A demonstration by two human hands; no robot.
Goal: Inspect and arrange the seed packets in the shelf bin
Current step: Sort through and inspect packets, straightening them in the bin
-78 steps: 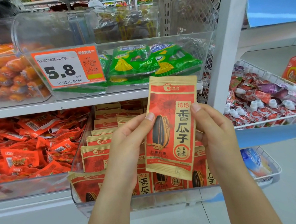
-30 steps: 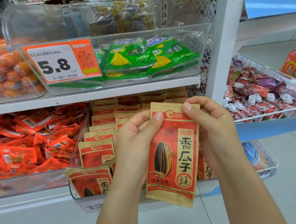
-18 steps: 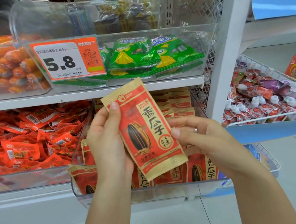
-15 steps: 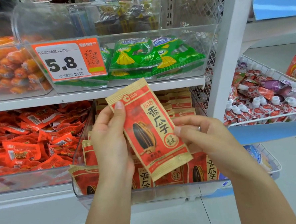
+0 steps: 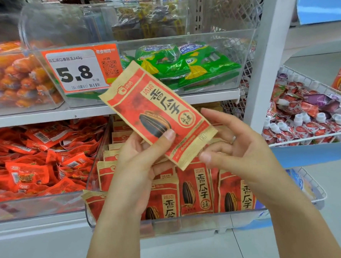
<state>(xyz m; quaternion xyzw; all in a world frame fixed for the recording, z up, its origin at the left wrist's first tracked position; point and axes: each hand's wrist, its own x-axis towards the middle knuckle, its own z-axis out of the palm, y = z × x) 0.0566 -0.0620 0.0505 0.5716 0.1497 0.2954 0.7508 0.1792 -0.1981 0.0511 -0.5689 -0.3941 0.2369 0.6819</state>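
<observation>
I hold one red and tan seed packet [image 5: 158,113] with a black sunflower seed printed on it, tilted so its top points up and left. My left hand [image 5: 139,162] grips its lower half, thumb pressed on the front. My right hand [image 5: 237,150] is beside the packet's lower right edge with relaxed, spread fingers; whether the fingertips touch it is unclear. Below my hands, the clear shelf bin [image 5: 191,223] holds several matching packets [image 5: 195,191], standing upright in rows.
A clear bin above holds green packets [image 5: 181,64] and carries an orange 5.8 price tag [image 5: 78,72]. Red snack packets [image 5: 37,157] fill the bin at left. A white shelf post [image 5: 261,63] and a wire basket [image 5: 310,141] of pouches stand at right.
The packet has tipped from upright to a left lean and risen. My left hand moved from its upper edge down to its lower half. My right hand let go and opened.
</observation>
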